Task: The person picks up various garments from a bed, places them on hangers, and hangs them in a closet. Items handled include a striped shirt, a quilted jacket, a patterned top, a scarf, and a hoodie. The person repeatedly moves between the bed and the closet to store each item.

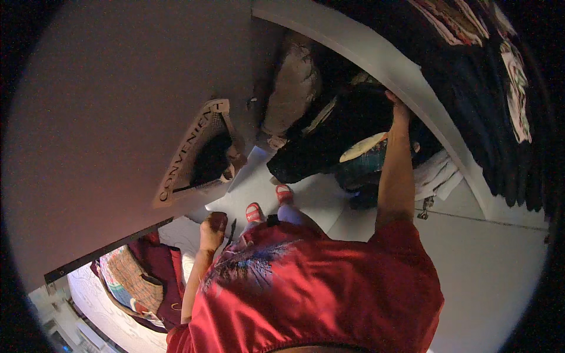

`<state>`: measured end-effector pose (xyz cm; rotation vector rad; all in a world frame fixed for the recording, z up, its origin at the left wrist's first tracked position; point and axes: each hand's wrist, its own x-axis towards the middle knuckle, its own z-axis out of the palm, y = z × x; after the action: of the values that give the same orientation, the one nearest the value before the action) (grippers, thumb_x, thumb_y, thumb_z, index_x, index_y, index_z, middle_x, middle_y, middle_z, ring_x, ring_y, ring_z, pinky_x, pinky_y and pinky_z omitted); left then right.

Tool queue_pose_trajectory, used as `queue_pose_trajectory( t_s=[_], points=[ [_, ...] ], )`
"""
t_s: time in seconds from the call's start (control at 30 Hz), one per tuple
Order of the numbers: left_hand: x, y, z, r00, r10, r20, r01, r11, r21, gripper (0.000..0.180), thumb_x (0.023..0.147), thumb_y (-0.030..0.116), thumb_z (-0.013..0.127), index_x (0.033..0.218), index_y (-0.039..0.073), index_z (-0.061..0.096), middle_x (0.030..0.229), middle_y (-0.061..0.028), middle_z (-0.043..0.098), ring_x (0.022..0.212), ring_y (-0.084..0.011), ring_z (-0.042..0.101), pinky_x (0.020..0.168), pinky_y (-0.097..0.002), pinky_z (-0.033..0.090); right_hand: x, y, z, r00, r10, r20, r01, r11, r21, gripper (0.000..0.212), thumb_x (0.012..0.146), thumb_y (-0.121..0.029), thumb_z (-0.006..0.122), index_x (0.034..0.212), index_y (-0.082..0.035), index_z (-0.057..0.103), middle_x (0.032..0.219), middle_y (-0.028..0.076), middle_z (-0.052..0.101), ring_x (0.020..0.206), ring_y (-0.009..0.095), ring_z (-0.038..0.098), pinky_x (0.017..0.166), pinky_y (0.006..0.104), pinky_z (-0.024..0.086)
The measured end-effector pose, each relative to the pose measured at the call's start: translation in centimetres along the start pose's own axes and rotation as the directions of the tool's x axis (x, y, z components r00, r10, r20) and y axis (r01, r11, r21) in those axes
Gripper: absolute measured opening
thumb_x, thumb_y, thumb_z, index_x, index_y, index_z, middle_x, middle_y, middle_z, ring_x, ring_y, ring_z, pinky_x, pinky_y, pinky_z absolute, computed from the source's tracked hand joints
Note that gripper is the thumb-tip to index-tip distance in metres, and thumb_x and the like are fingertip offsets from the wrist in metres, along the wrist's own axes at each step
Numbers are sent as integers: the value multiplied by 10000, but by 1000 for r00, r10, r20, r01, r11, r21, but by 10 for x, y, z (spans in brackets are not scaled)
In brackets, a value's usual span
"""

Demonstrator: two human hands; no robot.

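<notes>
Right hand (399, 107): at the black garment, fingertips partly hidden, grip unclear
Black garment (329, 132): matte cloth, slanting beneath the smooth white board (388, 59)
Left hand (210, 236): shadowed, grip unclear

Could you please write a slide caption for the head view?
Right hand at dark clothes beside a white panel; left hand near the red shirt.

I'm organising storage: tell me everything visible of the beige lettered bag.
The beige bag looks like fabric, with dark lettering along its rim and mesh-like sides. Its roughly triangular mouth gapes, dark inside; contents are unclear. It sits against the door panel; neither the left hand nor right hand touches it.
</notes>
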<state>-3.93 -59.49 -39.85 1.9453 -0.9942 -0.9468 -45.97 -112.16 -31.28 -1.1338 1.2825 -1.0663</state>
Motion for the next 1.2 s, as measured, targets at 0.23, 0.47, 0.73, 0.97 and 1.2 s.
queue_pose_trajectory(
  t_s=[0.23,0.47,0.73,0.97,1.2],
  points=[
    [10,35,61,998,7,66,-9,1000,26,180,797,166,592,916,38,634,861,-173,636,807,-312,628,719,-348,486,-64,-7,98,978,-135,-162,128,990,-50,768,718,-128,696,1380,-84,310,1461,103,232,1340,269,190,1079,381,144],
    [27,34,93,998,-12,54,11,1000,22,187,772,130,627,942,54,631,884,-175,643,863,-352,618,715,-372,491,-46,-64,67,933,-204,-298,47,886,-461,675,759,-214,666,1346,-68,367,1436,117,288,1312,284,259,1070,370,175],
    [22,34,101,998,-27,62,24,998,55,179,770,120,620,931,42,636,900,-171,644,846,-352,619,723,-373,495,3,-22,44,922,-337,-188,162,780,-604,639,781,-281,639,1327,-59,391,1409,135,332,1286,304,305,1061,381,204],
    [10,4,110,998,35,51,-32,998,-58,187,754,114,627,923,35,635,884,-167,646,842,-337,624,719,-366,497,27,22,20,947,-318,44,114,204,-972,619,805,-355,608,1307,-49,415,1373,156,385,1251,330,360,1048,396,243],
    [4,12,99,987,-163,17,163,987,8,194,759,131,627,918,21,625,869,-175,649,828,-324,633,714,-357,498,-68,-14,77,774,-596,213,287,30,-957,464,793,-300,605,1148,-11,529,1216,182,506,1145,359,445,999,427,317]
  ],
)
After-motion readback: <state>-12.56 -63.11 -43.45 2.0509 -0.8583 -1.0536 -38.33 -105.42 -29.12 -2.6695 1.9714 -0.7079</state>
